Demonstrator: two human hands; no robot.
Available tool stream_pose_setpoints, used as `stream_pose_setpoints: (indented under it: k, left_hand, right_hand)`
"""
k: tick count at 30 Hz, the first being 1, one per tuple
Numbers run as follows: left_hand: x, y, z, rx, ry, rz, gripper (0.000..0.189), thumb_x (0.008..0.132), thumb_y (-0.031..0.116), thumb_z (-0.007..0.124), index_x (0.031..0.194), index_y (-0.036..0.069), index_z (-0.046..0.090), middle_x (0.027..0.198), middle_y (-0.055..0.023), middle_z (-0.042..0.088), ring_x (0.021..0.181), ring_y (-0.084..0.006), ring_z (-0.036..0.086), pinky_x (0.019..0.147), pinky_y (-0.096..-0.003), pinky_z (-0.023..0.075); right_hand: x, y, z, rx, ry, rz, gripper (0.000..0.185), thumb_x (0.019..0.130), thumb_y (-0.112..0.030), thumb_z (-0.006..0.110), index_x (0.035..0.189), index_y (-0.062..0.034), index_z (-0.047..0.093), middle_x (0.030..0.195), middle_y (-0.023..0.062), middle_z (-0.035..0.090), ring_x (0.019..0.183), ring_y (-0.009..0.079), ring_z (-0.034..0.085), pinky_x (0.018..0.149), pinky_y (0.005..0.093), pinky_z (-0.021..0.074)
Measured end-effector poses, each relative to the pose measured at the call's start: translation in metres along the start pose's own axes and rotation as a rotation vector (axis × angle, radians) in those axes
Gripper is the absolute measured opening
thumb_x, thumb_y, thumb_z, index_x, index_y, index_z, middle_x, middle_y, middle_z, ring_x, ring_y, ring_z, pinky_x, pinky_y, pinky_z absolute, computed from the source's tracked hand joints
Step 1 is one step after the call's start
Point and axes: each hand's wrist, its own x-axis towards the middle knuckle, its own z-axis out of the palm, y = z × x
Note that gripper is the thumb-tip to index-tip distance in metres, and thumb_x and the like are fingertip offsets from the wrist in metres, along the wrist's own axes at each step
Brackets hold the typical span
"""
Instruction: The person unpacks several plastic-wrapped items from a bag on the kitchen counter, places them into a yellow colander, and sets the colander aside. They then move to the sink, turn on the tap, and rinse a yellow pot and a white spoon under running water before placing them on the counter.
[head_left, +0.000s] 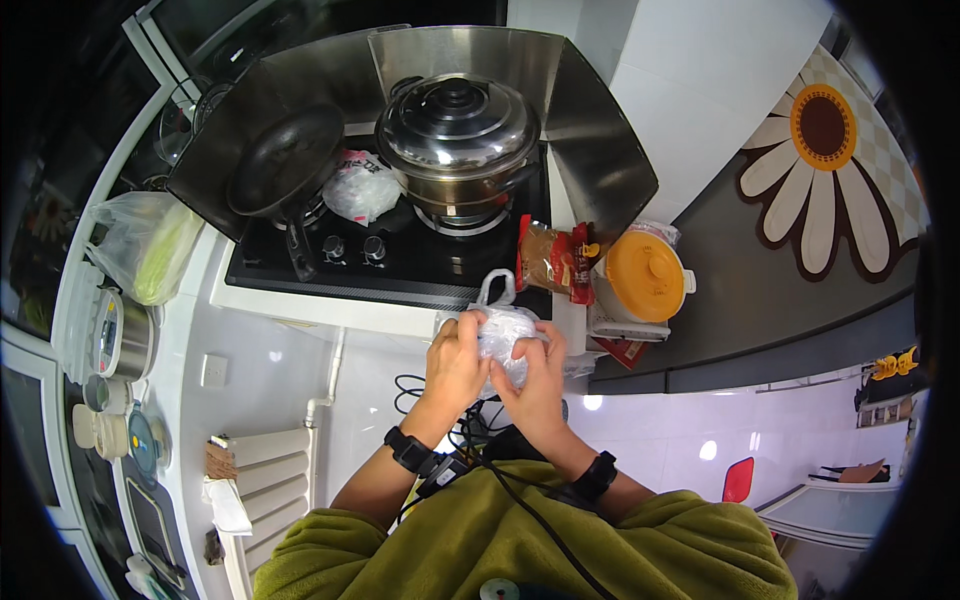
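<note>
Both hands are at a white translucent plastic bag (507, 334), bunched up at the front edge of the counter, with a looped handle standing up from it. My left hand (457, 364) grips the bag's left side with bent fingers. From the right, my right hand (534, 375) pinches the bag, fingers curled on it. What the bag holds cannot be made out. Just beyond, to the right, lies a red and clear packet (551, 261) with brown contents. A lidded steel pot (457, 142) stands on the black gas hob (345, 289).
A black frying pan (285, 165) and another plastic bag (363, 189) are on the hob, inside a metal splash guard (465, 52). At right stands a container with a yellow lid (645, 274). Bagged greens (161, 251) lie at left. Black cables (480, 439) hang between the forearms.
</note>
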Motion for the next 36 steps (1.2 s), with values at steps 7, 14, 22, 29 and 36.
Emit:
stream_pose_setpoints:
  k: [7, 14, 22, 29, 36]
  left_hand:
    - [-0.004, 0.014, -0.004, -0.779, -0.012, -0.419, 0.045, 0.076, -0.01, 0.064, 0.105, 0.006, 0.033, 0.092, -0.0146, 0.065, 0.076, -0.0103, 0.061, 0.064, -0.02, 0.047]
    - [-0.007, 0.008, -0.016, -1.434, -0.188, -0.577, 0.036, 0.079, -0.003, 0.065, 0.108, 0.005, 0.046, 0.103, -0.0084, 0.064, 0.093, -0.0131, 0.061, 0.084, -0.027, 0.047]
    - [-0.017, 0.02, -0.017, -1.796, -0.403, -0.624, 0.041, 0.087, 0.011, 0.064, 0.124, 0.003, 0.047, 0.117, -0.0042, 0.057, 0.108, -0.0119, 0.054, 0.095, -0.028, 0.0399]
    - [-0.013, 0.018, -0.015, -1.439, -0.213, -0.509, 0.044, 0.086, 0.005, 0.064, 0.122, 0.0, 0.04, 0.109, -0.0081, 0.063, 0.1, -0.0129, 0.059, 0.091, -0.0279, 0.0431]
    - [-0.018, 0.016, -0.013, -1.291, -0.064, -0.427, 0.042, 0.088, 0.007, 0.061, 0.121, 0.008, 0.036, 0.111, -0.0092, 0.061, 0.105, -0.0137, 0.056, 0.093, -0.0286, 0.0412]
  right_hand:
    - [0.007, 0.021, 0.0, 0.093, 0.078, -0.223, 0.023, 0.07, 0.007, 0.063, 0.09, -0.0056, 0.064, 0.116, 0.0192, 0.048, 0.097, 0.0322, 0.056, 0.081, 0.0345, 0.0468]
    - [0.024, 0.012, -0.026, -0.02, 0.094, -0.333, 0.02, 0.067, 0.002, 0.066, 0.083, -0.0093, 0.068, 0.104, 0.0125, 0.057, 0.088, 0.0293, 0.057, 0.073, 0.0345, 0.0488]
    - [0.025, 0.01, -0.025, -0.038, 0.154, -0.403, 0.02, 0.067, 0.002, 0.064, 0.085, -0.0078, 0.067, 0.1, 0.0112, 0.059, 0.082, 0.0325, 0.055, 0.077, 0.0404, 0.0445]
    - [0.019, 0.007, -0.026, -0.057, -0.004, -0.201, 0.019, 0.07, -0.005, 0.066, 0.089, -0.0074, 0.066, 0.116, 0.0134, 0.053, 0.105, 0.0335, 0.046, 0.095, 0.0425, 0.033]
    - [0.016, -0.014, -0.032, -0.125, 0.049, -0.205, 0.028, 0.062, -0.021, 0.077, 0.083, -0.0051, 0.067, 0.126, 0.0152, 0.048, 0.115, 0.0351, 0.04, 0.096, 0.0458, 0.0302]
